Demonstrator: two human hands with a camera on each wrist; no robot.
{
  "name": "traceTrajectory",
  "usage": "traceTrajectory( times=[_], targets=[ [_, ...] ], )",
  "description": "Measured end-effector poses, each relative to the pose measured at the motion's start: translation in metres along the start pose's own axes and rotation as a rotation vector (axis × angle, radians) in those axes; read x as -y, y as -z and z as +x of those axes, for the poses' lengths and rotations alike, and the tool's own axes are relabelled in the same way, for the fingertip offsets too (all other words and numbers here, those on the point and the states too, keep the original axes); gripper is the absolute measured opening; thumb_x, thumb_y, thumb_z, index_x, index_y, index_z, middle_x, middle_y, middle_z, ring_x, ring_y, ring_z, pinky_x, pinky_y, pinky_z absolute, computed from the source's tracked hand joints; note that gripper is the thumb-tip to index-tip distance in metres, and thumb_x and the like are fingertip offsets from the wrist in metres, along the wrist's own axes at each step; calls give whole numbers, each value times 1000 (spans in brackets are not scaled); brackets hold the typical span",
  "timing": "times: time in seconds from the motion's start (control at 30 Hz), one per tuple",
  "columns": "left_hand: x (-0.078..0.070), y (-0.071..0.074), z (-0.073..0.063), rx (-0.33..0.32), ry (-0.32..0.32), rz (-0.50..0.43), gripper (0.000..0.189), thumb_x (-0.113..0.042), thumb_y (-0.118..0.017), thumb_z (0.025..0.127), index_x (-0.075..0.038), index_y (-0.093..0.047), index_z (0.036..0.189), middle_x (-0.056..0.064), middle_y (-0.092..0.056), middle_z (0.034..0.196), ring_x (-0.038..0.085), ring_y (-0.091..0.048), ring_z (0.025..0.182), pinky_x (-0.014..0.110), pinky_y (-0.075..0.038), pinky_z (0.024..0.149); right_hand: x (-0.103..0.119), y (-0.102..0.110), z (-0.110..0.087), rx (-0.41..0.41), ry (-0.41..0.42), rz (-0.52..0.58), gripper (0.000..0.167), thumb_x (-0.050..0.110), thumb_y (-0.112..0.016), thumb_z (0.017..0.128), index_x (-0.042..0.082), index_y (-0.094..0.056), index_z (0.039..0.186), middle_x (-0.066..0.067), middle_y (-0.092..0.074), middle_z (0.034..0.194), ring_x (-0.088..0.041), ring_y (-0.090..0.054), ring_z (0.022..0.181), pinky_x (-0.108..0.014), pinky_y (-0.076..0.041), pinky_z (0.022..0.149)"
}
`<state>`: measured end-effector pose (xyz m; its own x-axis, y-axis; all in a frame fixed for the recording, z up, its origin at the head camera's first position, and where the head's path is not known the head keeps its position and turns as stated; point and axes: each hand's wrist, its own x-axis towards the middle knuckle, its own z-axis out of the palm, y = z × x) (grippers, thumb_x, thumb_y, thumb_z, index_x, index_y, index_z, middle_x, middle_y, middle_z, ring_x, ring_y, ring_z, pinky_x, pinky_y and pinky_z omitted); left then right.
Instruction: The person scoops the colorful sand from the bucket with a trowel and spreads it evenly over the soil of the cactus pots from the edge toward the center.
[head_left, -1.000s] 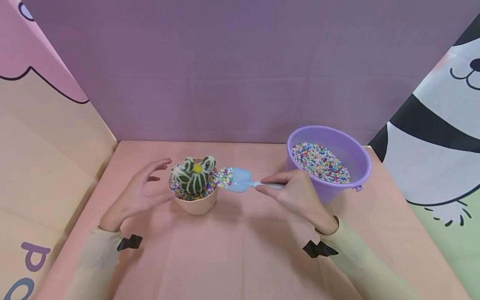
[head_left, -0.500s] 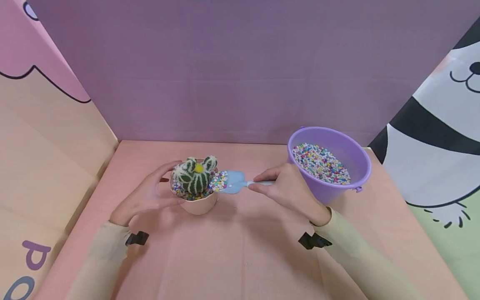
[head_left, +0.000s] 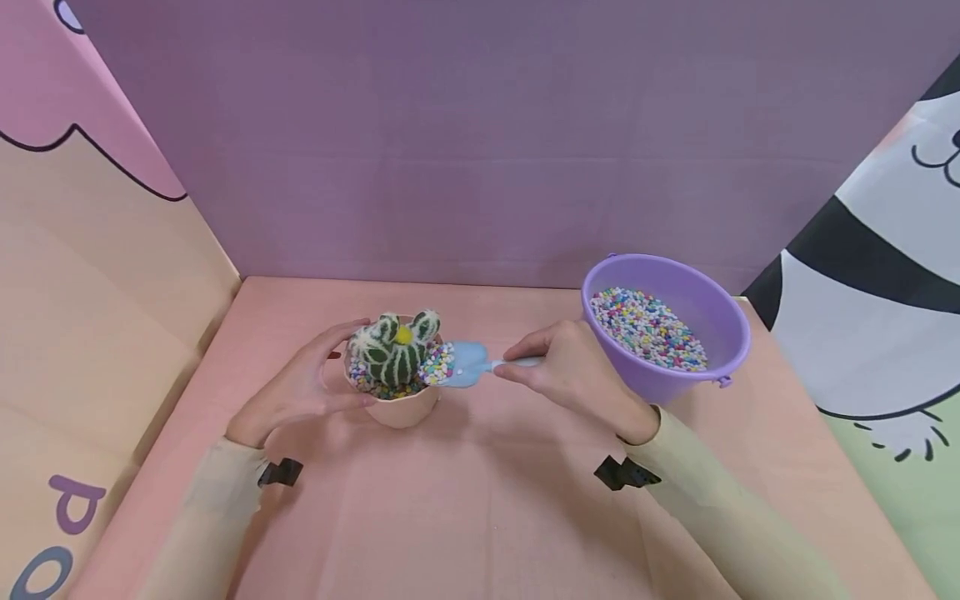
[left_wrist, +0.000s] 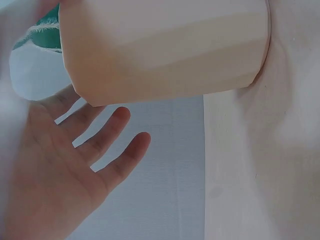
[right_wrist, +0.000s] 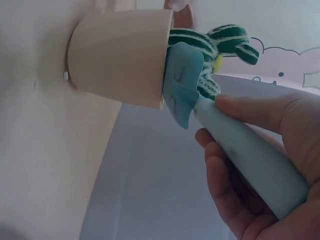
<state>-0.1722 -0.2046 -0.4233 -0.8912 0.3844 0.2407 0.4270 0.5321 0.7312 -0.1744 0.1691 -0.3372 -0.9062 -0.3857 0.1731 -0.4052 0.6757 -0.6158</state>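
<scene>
A peach flowerpot [head_left: 401,412] holds a green felt cactus [head_left: 396,363] with white fuzz and a yellow flower, bedded in colored pebbles. My left hand [head_left: 296,392] cups the pot's left side, thumb at the near rim and a finger at the far rim. In the left wrist view, its lower fingers [left_wrist: 115,135] spread loosely beside the pot. My right hand [head_left: 573,375] grips the handle of a light blue toy shovel [head_left: 468,364] between thumb and fingers. Pastel pebbles [head_left: 437,364] fill the shovel's tip, which overlaps the pot's right rim.
To the right stands a purple bucket [head_left: 723,337] partly filled with colored pebbles [head_left: 648,329]. Pink cloth [head_left: 450,517] covers the table; a purple backdrop [head_left: 480,142] rises behind, with printed cloth panels at both sides.
My left hand has moved right from beside the pot onto its rim. The shovel has moved left, its loaded tip now over the pot's right edge. The view has shifted slightly.
</scene>
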Motion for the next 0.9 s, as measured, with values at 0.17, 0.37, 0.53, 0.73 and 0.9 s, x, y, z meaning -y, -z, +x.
traceTrajectory(
  times=[0.17, 0.37, 0.53, 0.73, 0.9],
  targets=[
    [0, 0, 0, -9, 3, 15, 93, -23, -95, 78, -7, -49, 157, 15, -47, 163, 37, -46, 147, 62, -44, 112, 4, 0, 0, -8, -4, -33, 15, 31, -88, 86, 19, -88, 96, 6, -83, 91, -15, -79, 91, -37, -64, 78],
    [-3, -1, -2, -47, -11, 58, 95, -24, -97, 75, -6, -50, 156, 14, -52, 158, 33, -50, 142, 60, -46, 108, 7, 2, 1, 0, 10, -34, 15, 29, -88, 86, 17, -88, 95, 5, -83, 91, -15, -80, 90, -37, -64, 77],
    [-9, -3, -2, -53, 46, 118, 101, -33, -99, 72, -3, -49, 155, 14, -53, 152, 36, -53, 137, 61, -47, 111, 9, 2, 1, 1, 7, -42, 14, 30, -88, 86, 18, -88, 93, 6, -83, 90, -14, -79, 88, -36, -64, 75],
    [-17, -7, 0, -34, 91, 191, 107, -46, -98, 71, -6, -49, 157, 15, -49, 149, 38, -50, 139, 65, -43, 117, 10, 4, -1, -2, -17, -56, 15, 31, -88, 86, 18, -88, 94, 5, -84, 92, -16, -79, 91, -38, -64, 78],
    [-16, -3, 1, -14, 16, 113, 102, -33, -99, 73, -10, -48, 158, 16, -48, 159, 40, -46, 147, 65, -39, 119, 9, 5, -1, 13, -16, -56, 16, 31, -87, 86, 18, -88, 95, 5, -84, 92, -15, -79, 92, -38, -64, 79]
  ],
)
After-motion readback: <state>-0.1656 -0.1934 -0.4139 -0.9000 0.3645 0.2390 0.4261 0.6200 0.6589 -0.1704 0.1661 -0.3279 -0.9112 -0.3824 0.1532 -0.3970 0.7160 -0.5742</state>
